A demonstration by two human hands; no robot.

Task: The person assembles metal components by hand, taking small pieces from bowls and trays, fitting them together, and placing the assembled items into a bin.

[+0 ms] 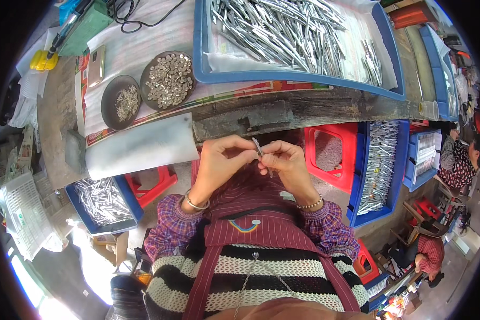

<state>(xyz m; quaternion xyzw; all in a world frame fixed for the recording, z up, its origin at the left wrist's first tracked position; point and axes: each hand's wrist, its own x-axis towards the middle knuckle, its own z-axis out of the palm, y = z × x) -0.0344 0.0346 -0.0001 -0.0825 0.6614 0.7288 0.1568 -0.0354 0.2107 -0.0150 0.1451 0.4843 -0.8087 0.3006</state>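
Observation:
In front of my apron, my left hand (226, 160) and my right hand (284, 162) meet at a slim silver metal piece (257, 146). Both hands pinch it between thumb and fingers; its lower part is largely covered by the right fingers. On the bench beyond, a blue tray (304, 80) holds a heap of similar slim metal pieces (288, 37). Left of it stand a dark bowl of small round metal discs (169, 80) and a smaller dark bowl of tiny pin-like metal parts (127, 104).
A pale sheet (141, 146) lies along the near bench edge (240, 118). Blue bins of metal pieces stand low at left (136, 205) and right (357, 184), beside red stools (346, 154). A green machine (85, 32) is at far left. Two people sit at right.

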